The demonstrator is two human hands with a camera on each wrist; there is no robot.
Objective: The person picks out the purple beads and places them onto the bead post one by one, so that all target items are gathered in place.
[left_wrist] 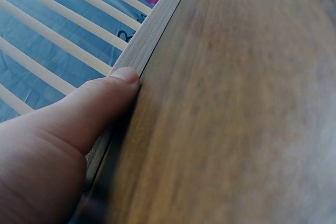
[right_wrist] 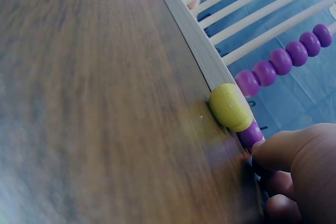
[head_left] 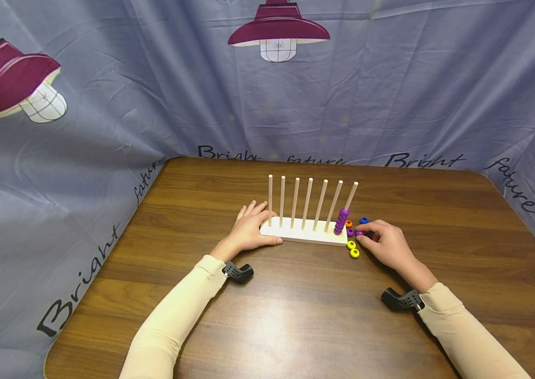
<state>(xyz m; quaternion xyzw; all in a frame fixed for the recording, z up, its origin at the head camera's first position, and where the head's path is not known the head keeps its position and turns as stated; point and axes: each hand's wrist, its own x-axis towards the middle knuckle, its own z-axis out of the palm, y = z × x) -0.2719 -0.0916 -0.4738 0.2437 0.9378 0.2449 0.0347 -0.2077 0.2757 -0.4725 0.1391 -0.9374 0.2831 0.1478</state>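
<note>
A pale wooden peg stand [head_left: 303,236] with a row of upright pegs stands on the table. My left hand [head_left: 248,231] holds its left end, the thumb [left_wrist: 118,87] along the front edge and the other fingers behind. A stack of purple beads [head_left: 341,221] sits on the rightmost peg; the other pegs are bare. Just right of the stand, my right hand [head_left: 387,245] pinches a purple bead [head_left: 360,233] low by the table between thumb and fingertips. Another purple bead [head_left: 350,232] lies against the stand's right end. In the right wrist view the fingertips are partly hidden.
Two yellow beads [head_left: 354,253] lie near the stand's front right corner. An orange bead [head_left: 349,223] and a blue bead [head_left: 364,220] are behind the right fingertips. A patterned curtain [head_left: 201,95] surrounds the far and side edges of the brown table [head_left: 267,305].
</note>
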